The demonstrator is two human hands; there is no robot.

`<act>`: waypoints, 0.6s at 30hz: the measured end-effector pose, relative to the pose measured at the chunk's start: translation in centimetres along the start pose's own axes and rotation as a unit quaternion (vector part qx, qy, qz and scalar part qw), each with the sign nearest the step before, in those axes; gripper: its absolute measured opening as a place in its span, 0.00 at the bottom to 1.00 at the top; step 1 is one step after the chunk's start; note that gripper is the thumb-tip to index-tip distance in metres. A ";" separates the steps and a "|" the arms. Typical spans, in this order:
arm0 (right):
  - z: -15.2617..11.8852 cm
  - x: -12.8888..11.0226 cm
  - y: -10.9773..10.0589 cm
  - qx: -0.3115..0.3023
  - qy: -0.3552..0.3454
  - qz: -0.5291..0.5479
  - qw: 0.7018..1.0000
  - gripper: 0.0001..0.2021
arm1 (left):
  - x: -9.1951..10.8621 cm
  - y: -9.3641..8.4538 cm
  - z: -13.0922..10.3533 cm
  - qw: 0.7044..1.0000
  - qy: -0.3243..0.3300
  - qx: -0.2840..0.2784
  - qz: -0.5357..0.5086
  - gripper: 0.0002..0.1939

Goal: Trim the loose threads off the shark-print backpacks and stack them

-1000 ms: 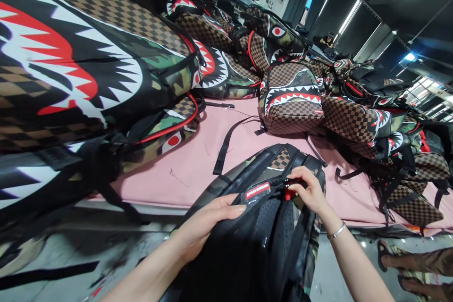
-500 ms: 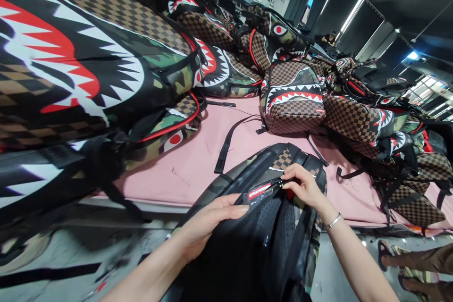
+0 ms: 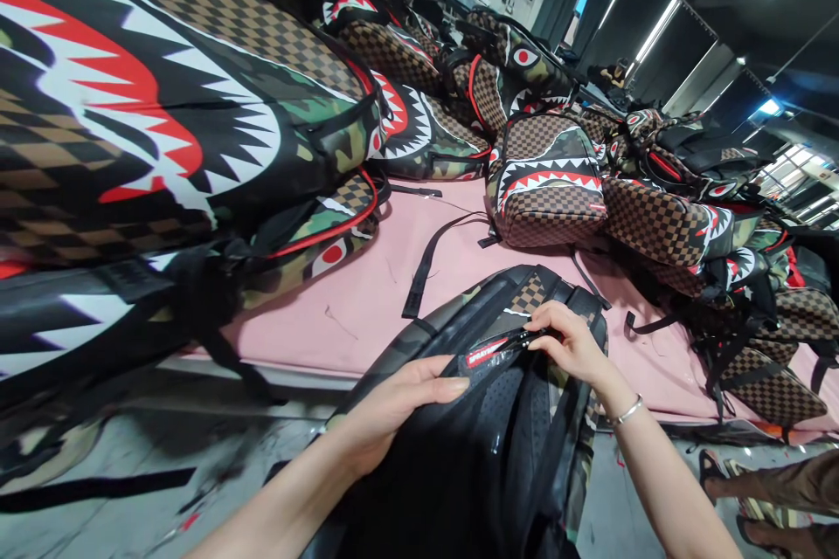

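Note:
A black backpack (image 3: 426,472) with camouflage edges and a brown checkered patch stands upright against the table edge in front of me, its padded back facing me. Thumb and fingers of my left hand (image 3: 412,393) are closed on the backpack's black strap, beside a red label (image 3: 486,354) with white lettering and glossy clear film. Just right of the label, my right hand (image 3: 567,341) pinches a thin black piece with shiny bits (image 3: 524,337); its exact kind is too small to tell. A bracelet circles the right wrist.
A pink-covered table (image 3: 315,323) runs across the view. Shark-mouth backpacks are piled on it, with a large one (image 3: 216,105) close on the left and another (image 3: 551,183) beyond my hands. Loose straps (image 3: 433,262) lie on the cover. A person's legs (image 3: 780,489) show at lower right.
The view has shifted slightly, so the surroundings sit a little further right. Both hands keep their grip near the red label, with hardly any movement.

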State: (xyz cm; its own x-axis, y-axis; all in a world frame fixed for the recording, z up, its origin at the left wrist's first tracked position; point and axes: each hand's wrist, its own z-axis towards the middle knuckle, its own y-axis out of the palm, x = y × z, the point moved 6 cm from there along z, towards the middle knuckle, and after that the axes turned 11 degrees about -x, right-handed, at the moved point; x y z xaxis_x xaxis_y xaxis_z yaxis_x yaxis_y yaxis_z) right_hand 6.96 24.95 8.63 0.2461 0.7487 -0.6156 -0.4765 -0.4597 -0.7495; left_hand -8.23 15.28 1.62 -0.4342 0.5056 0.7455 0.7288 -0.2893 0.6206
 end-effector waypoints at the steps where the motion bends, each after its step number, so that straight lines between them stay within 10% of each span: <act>1: 0.0 0.0 0.0 -0.001 -0.002 0.000 1.000 0.06 | 0.0 0.0 0.0 1.000 -0.001 0.002 0.006 0.17; 18: 0.8 -3.2 1.4 -0.037 -0.016 -0.040 0.998 0.04 | -0.2 -0.4 0.8 0.990 0.050 0.003 0.130 0.18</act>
State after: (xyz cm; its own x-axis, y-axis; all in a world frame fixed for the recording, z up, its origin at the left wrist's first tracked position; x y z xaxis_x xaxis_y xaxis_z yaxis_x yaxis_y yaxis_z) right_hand 4.80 22.33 9.76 0.2534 0.7989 -0.5455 -0.3924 -0.4306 -0.8128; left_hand -8.03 15.96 1.01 -0.2813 0.3324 0.9002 0.8259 -0.3937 0.4035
